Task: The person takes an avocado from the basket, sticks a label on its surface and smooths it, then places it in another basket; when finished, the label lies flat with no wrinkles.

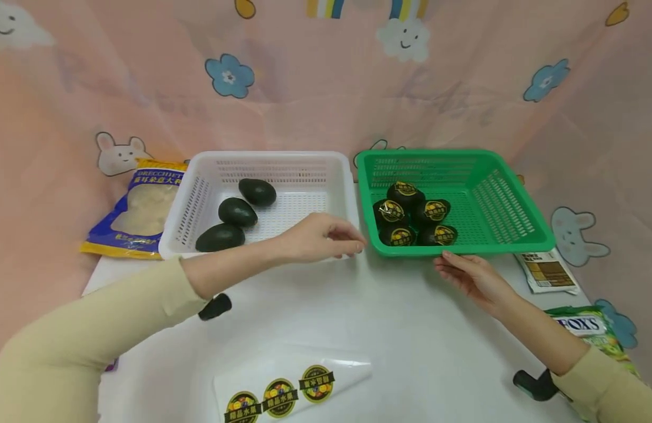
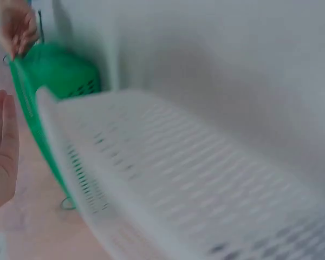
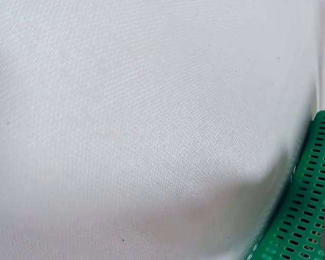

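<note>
My left hand [image 1: 326, 238] hovers above the front right corner of the white basket [image 1: 262, 156], its fingers loosely bent with nothing between them. Three dark green avocados [image 1: 238, 212] lie along the left part of that basket. To its right is the green basket [image 1: 516, 249], where several avocados with round black-and-gold stickers [image 1: 435, 210] are grouped at the left end. At the green basket's front rim, my right hand [image 1: 474, 279] pinches the edge, thumb at the lip and fingers below. The left wrist view also catches the right hand [image 2: 17, 27] at this rim.
A clear sheet with three round stickers [image 1: 280, 398] lies at the near side of the table. Left of the white basket leans a blue-and-yellow pasta bag [image 1: 140, 205]. On the right are a white-and-brown packet [image 1: 549, 271] and a green FOX'S bag [image 1: 590, 329]. A patterned curtain hangs behind.
</note>
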The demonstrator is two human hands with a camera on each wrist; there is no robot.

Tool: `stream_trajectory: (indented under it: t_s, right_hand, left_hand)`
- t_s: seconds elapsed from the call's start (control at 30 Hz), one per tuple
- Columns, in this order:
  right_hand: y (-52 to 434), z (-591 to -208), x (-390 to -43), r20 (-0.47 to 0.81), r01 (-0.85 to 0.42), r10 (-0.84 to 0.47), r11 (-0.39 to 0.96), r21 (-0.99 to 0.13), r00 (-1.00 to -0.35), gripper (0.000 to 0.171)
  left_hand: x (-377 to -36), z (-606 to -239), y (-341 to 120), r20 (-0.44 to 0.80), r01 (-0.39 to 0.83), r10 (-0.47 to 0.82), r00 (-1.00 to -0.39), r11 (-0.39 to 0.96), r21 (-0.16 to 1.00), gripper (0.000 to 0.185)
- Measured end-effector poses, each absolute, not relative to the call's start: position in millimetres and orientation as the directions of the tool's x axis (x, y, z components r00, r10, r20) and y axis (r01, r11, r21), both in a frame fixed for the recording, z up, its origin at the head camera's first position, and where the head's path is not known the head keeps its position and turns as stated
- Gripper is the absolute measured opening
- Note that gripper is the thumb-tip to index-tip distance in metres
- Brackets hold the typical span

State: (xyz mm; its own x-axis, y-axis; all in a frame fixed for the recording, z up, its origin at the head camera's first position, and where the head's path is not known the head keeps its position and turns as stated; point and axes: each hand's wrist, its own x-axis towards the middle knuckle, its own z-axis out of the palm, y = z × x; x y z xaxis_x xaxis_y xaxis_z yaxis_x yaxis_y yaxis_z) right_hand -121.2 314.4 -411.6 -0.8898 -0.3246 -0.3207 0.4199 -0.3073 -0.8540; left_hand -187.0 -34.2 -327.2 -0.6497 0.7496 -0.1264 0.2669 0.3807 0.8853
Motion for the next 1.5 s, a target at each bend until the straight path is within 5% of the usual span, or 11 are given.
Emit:
stream_trajectory:
  t_s: [0.23,0.43,0.6,0.8,1.03,1.27,1.5]
  right_hand:
    - [317.0,-412.1,-121.0,-0.295,0.42,-0.35,-0.364,-0.831,-0.889,0.032]
    - [311.0,-416.6,-120.9,-0.293,0.419,-0.36,-0.352,-0.837,-0.886,0.032]
    - [289.5,-419.1,-120.4,-0.358,0.456,-0.493,-0.091,-0.885,-0.793,0.028]
    - [236.8,-390.6,-136.1,-0.367,0.247,-0.608,0.275,-0.929,-0.704,0.042]
    - [164.5,-324.5,-190.8,-0.233,-0.034,-0.708,0.342,-0.939,-0.667,0.033]
    - [83.7,-292.7,-259.2,-0.19,-0.196,-0.775,0.374,-0.906,-0.602,0.033]
    - [31.9,-304.3,-315.1,-0.186,-0.315,-0.717,0.503,-0.805,-0.671,0.028]
  left_hand:
    - [-140.9,-381.4,-64.0,-0.383,-0.27,0.636,-0.67,0.272,0.924,0.037]
    - [-126.9,-415.0,-81.7,-0.426,-0.528,0.461,-0.778,-0.113,0.842,0.053]
    - [-128.5,-425.0,-95.3,-0.402,-0.46,0.226,-0.887,-0.385,0.8,0.046]
    - [-131.5,-425.6,-101.8,-0.352,-0.357,0.091,-0.932,-0.418,0.835,0.037]
    - [-132.4,-421.9,-104.8,-0.3,-0.322,0.117,-0.947,-0.331,0.887,0.041]
    - [-132.3,-421.2,-105.7,-0.322,-0.345,0.125,-0.938,-0.393,0.852,0.036]
    - [-125.6,-420.5,-102.7,-0.319,-0.354,0.154,-0.935,-0.409,0.841,0.037]
